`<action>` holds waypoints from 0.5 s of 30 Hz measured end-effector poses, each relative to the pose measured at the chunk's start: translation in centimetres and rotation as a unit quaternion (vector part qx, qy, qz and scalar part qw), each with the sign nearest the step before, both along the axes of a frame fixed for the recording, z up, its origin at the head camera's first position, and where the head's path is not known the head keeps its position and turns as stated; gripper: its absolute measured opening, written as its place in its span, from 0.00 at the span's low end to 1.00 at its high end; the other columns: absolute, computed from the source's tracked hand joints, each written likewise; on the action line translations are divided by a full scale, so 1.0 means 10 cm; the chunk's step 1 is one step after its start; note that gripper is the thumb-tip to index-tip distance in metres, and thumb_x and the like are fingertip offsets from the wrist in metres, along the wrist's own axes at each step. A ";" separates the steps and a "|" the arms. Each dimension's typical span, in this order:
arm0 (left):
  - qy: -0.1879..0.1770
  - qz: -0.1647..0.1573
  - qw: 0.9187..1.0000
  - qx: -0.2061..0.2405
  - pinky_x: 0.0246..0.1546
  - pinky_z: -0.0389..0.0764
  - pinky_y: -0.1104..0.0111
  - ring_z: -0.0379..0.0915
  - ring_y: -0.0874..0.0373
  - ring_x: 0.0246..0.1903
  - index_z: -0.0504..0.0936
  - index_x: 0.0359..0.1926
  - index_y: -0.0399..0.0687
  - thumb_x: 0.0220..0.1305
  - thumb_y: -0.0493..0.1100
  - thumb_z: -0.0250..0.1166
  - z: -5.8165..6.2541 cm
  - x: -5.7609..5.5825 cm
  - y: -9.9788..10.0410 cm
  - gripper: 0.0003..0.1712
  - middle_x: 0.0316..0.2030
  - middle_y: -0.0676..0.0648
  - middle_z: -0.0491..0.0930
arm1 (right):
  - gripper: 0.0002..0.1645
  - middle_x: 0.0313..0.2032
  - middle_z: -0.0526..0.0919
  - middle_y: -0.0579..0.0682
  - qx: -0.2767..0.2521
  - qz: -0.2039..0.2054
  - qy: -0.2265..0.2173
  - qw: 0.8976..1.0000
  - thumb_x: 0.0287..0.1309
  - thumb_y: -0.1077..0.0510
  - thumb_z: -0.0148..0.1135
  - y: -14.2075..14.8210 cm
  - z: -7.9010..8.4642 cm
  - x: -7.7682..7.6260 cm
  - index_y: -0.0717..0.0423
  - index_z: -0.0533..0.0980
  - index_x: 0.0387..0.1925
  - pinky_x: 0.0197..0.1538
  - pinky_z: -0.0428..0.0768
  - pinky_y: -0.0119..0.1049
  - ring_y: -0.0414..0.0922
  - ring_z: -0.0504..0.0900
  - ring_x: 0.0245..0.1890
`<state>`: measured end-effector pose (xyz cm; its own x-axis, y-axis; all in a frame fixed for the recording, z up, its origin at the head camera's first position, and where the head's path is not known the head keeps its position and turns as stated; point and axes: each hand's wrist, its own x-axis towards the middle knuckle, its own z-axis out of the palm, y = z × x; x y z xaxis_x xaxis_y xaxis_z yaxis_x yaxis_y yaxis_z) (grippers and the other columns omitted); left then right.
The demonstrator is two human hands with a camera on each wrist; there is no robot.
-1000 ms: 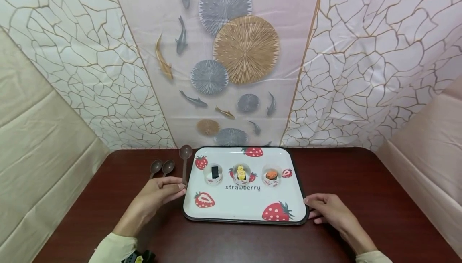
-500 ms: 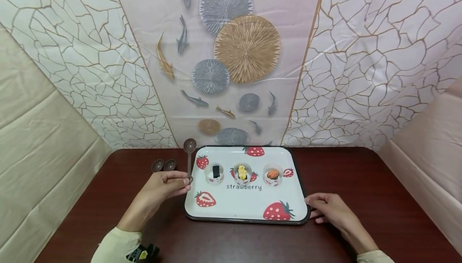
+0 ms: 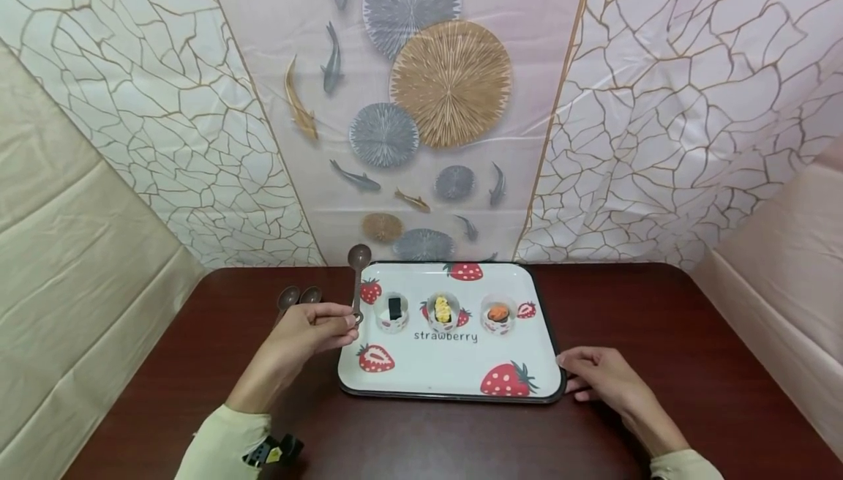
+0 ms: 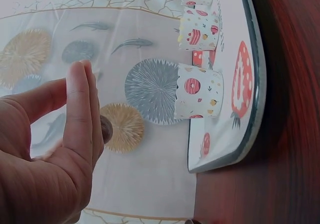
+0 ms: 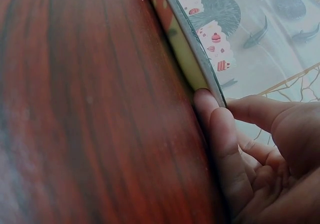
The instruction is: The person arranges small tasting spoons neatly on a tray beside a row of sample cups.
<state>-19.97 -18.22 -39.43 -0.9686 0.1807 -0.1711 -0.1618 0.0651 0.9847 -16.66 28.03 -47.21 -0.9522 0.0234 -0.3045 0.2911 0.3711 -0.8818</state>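
Observation:
My left hand [image 3: 296, 341] pinches a brown spoon [image 3: 359, 257] by its handle end, bowl upward, over the tray's left edge. In the left wrist view, the fingers of the left hand [image 4: 65, 129] hide most of the spoon [image 4: 106, 129]. The white strawberry-print tray [image 3: 435, 374] lies on the table. My right hand [image 3: 606, 377] grips the tray's right rim. The right wrist view shows the right hand [image 5: 260, 154] with its thumb above and fingers below that rim. Three patterned paper cups stand in a row on the tray, holding a black piece [image 3: 395, 309], a yellow-topped piece [image 3: 442, 310] and an orange-topped piece [image 3: 498, 312].
Two more brown spoons [image 3: 288, 297] lie left of the tray, partly behind my left hand. The dark red-brown table [image 3: 658, 319] meets a patterned cloth backdrop [image 3: 451, 85] behind the tray. Beige cloth panels [image 3: 85, 268] stand at both sides.
My left hand has moved right and slightly up with the spoon, bringing it from beside the tray to over its left edge. The right hand keeps its grip on the rim.

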 end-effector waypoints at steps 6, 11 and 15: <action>0.007 -0.007 1.000 0.008 0.47 0.89 0.70 0.88 0.62 0.38 0.76 0.60 0.18 0.71 0.28 0.64 0.01 -0.02 0.07 0.20 0.45 0.39 0.88 | 0.21 0.42 0.88 0.53 0.002 -0.001 -0.006 1.000 0.76 0.57 0.58 0.00 0.01 -0.02 0.73 0.81 0.55 0.34 0.89 0.36 0.43 0.86 0.33; 0.011 -0.019 1.000 0.007 0.46 0.89 0.70 0.87 0.62 0.37 0.77 0.59 0.18 0.71 0.29 0.64 -0.01 -0.05 0.13 0.19 0.43 0.40 0.89 | 0.21 0.42 0.88 0.51 0.003 0.001 -0.010 1.000 0.77 0.57 0.58 0.00 0.02 -0.02 0.73 0.80 0.55 0.35 0.89 0.36 0.43 0.86 0.33; 0.006 -0.017 1.000 -0.002 0.45 0.89 0.70 0.87 0.62 0.37 0.79 0.57 0.19 0.70 0.29 0.63 -0.02 -0.06 0.18 0.18 0.42 0.40 0.89 | 0.21 0.42 0.88 0.51 0.002 0.004 -0.008 1.000 0.77 0.57 0.57 0.00 0.02 -0.02 0.73 0.80 0.55 0.34 0.89 0.37 0.43 0.86 0.33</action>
<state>-20.57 -16.42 -39.68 -0.9637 0.2132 -0.1607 -0.1478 0.0749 0.9862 -16.84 28.08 -47.00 -0.9473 0.0171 -0.3200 0.3025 0.3767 -0.8756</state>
